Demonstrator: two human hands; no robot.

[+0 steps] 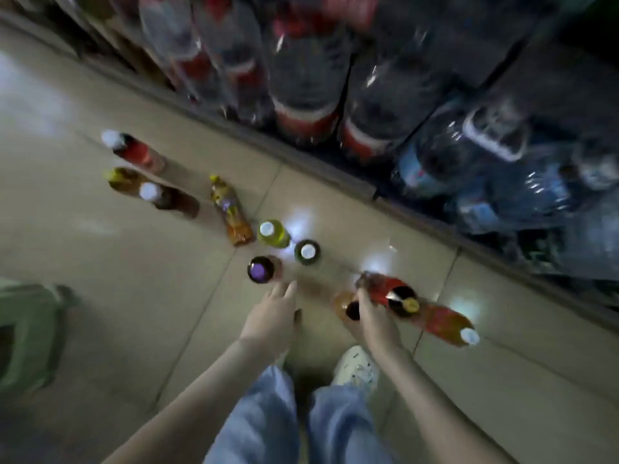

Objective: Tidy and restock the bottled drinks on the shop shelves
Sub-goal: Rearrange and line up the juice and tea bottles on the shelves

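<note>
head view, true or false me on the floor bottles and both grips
1. The purple-capped bottle stands upright on the tiled floor. True.
2. The left-hand grip is curled round the purple-capped bottle. False: its fingers are straight and hold nothing.
3. The right-hand grip holds a red-labelled bottle. True.
4. The yellow-green bottle has a red cap. False: its cap is white.
</note>
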